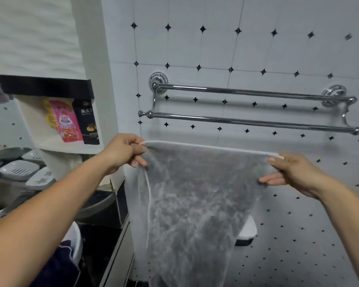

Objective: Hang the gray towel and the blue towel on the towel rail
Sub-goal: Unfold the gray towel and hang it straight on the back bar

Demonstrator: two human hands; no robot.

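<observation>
The gray towel [195, 193] hangs spread in the middle of the frame, stretched by its top edge between two hands and falling to the bottom edge. The left hand [122, 151] pinches the top left corner, its grip closed on the white hem, thumb above and fingers curled under. The right hand [288, 172] holds the top right corner, thumb on the near face of the cloth and fingers behind it, its grip clamped on the edge. The towel touches neither bar.

The rail [247, 106], a chrome double bar on the tiled wall [216, 48], runs across the upper right of the frame, just above the towel's top edge. The blue towel [62, 264] lies bunched at the lower left, partly hidden by the left forearm. At the left, a shelf [71, 147] carries a pink pouch [67, 123] and a black box [88, 123]. Soap dishes [19, 170] sit at the far left.
</observation>
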